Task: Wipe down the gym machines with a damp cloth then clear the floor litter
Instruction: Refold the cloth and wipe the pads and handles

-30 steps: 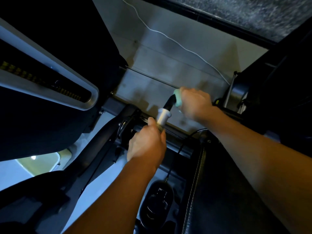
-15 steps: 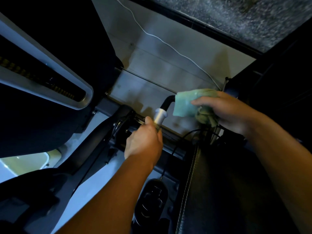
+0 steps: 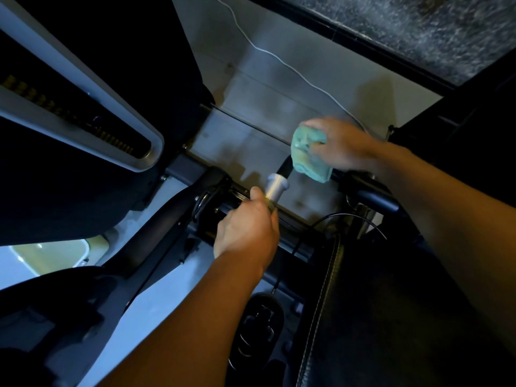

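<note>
2 bare hands work at a curved black handlebar with a pale silver collar (image 3: 277, 186), which serves as the landmark at the middle of the view. Just below and left of that collar, the left hand (image 3: 247, 229) has its fingers curled around the bar's lower end, the thumb lying along the metal beside the collar. Just above and right of the collar, the right hand (image 3: 339, 145) grips a bunched pale green cloth (image 3: 308, 153), fingers curled over its top; the cloth touches the black upper bend of the handlebar and hangs down over it, covering where the bar runs on. That hand is slightly blurred, so the exact lie of its fingertips cannot be told. Behind the handlebar lies a pale grey floor panel (image 3: 251, 88), with a thin white cable (image 3: 282, 60) trailing diagonally across it toward the right hand. Left of the handlebar, a large dark machine housing with a grey-rimmed slot of small yellow ribs (image 3: 83, 118) fills the upper left. Below the handlebar, between the 2 forearms, sit a dark oval pedal-like part (image 3: 258, 331) and thin black cables. Right of and below the handlebar, a black padded seat with pale stitching along its seam (image 3: 391, 317) takes up the lower right, partly under the right forearm. Beyond the floor panel, a speckled dark surface (image 3: 432, 26) crosses the upper right corner.
</note>
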